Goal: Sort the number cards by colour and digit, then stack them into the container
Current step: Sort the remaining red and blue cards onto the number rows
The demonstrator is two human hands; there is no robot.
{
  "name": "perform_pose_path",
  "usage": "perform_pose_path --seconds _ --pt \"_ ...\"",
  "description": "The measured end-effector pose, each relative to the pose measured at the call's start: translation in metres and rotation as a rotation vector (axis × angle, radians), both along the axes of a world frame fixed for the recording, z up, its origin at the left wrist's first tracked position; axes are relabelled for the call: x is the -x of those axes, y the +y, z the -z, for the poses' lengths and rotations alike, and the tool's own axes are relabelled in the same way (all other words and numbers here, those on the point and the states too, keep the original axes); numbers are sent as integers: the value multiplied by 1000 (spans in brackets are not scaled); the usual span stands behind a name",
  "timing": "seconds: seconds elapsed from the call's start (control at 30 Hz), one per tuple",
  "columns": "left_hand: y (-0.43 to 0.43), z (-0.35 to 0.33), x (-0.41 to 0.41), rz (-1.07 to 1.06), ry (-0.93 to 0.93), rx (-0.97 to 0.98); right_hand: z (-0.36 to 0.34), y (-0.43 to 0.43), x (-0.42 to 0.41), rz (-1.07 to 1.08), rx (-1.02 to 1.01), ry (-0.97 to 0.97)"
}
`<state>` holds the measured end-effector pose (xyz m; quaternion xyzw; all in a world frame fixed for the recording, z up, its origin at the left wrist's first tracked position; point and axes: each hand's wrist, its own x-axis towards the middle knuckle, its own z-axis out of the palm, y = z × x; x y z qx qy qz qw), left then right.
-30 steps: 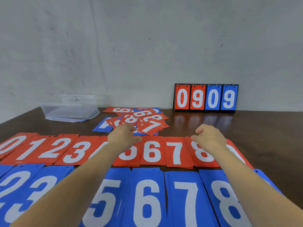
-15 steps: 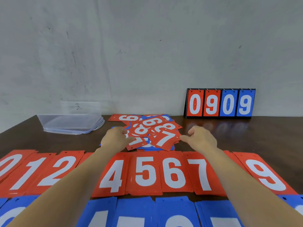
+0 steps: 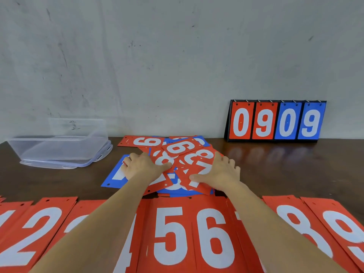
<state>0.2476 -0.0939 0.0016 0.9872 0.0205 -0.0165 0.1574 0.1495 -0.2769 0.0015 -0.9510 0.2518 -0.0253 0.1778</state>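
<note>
1. Loose pile of number cards [image 3: 182, 147]: middle of the frame, on the dark worktop [image 3: 295, 172]. Red and blue cards overlap at mixed angles; the red ones lie on top, with white digits partly readable. A blue card [image 3: 115, 175] sticks out at the pile's lower-left side.

2. Left hand [image 3: 143, 168]: palm down on the left part of the pile, thumb laid across a red card. The fingers bend over the far side, so I cannot tell whether they grip anything.

3. Right hand [image 3: 218, 172]: palm down on the right part of the pile, fingers spread and fairly straight. It presses on the cards, and the thumb rests on a red card with a 7.

4. Sorted red row: along the bottom of the frame, cards side by side, digits upright. Visible are 2 [image 3: 39, 233], 5 [image 3: 169, 235], 6 [image 3: 214, 239], 8 [image 3: 301, 229] and 9 [image 3: 344, 233]; both forearms cover others.

5. Container [image 3: 59, 150]: clear plastic, at mid-left of the frame against the wall. No cards are in it. It is well apart from the pile and sits on what looks like its lid [image 3: 65, 165].

6. Flip scoreboard [image 3: 275, 122]: upper right, upright against the wall, reading red 0, red 9, blue 0, blue 9.
</note>
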Motion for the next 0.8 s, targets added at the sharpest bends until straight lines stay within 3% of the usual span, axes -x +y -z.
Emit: perform_pose_path --seconds 0.3,0.8 --pt "6 -4 -9 -57 26 182 -4 -14 6 -3 -227 -338" --pt "53 -26 5 -59 -113 475 -28 -20 20 141 -478 -555"
